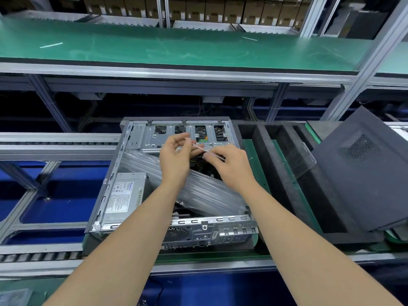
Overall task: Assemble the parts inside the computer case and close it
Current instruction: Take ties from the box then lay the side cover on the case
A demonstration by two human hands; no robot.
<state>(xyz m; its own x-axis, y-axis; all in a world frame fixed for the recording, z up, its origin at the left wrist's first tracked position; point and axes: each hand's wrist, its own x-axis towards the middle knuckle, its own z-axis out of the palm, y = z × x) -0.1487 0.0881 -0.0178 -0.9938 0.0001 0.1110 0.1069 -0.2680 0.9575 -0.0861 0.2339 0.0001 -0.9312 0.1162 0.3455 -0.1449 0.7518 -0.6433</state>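
Fingers [184,138] of the left hand [174,155] and fingers [210,154] of the right hand [234,168] were closed in a pinch on a thin white strip [198,147], probably a cable tie. The left hand held it near one end and the right hand further along, just above the open computer case [123,173]. Neither hand touched the case.

Risks, as judged: the strip was slender and lightly held, so a slack pinch could drop it among the dark wires [198,164] directly below, where it would be hard to recover. Drawn tight round the wrong bundle, it could strain a plug.

A clear plastic bag [198,191] lay slantwise across the inside of the case and would be trapped if the case were closed over it. The power supply [125,195] sat in the near left corner, and a metal drive cage [154,138] spanned the far end. The case stood on a green board [254,173] on the conveyor line. A black foam tray [293,202] lay just to its right, and the dark side panel [353,177] leaned on that tray, not yet fitted.
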